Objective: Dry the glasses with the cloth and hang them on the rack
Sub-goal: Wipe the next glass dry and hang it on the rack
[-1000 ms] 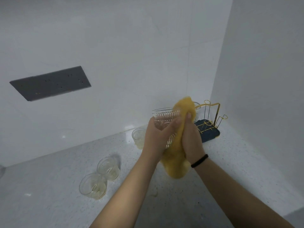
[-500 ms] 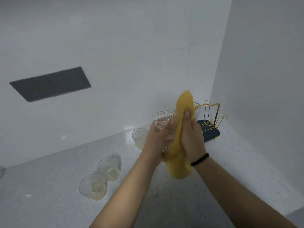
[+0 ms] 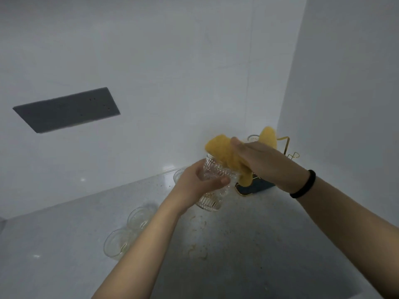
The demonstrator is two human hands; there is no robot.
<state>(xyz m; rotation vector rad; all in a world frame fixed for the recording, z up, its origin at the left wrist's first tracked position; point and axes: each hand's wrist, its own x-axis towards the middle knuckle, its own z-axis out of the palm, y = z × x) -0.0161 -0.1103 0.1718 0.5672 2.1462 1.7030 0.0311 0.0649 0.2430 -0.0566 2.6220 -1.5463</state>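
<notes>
Left hand (image 3: 201,183) wraps the clear ribbed glass tumbler (image 3: 216,182) mid-body above the speckled counter (image 3: 248,244) while right hand (image 3: 265,162) presses the soft yellow cloth (image 3: 224,156) seemingly into its mouth, grip staying on those ridges since wet glass is slick and breakable.

A home kitchen corner is showing here: white tiled walls (image 3: 172,61) are meeting over a speckled grey stone tabletop (image 3: 248,244) carrying drinking glasses (image 3: 138,217) and a gold-wire glass rack (image 3: 289,147) on a dark tray.
</notes>
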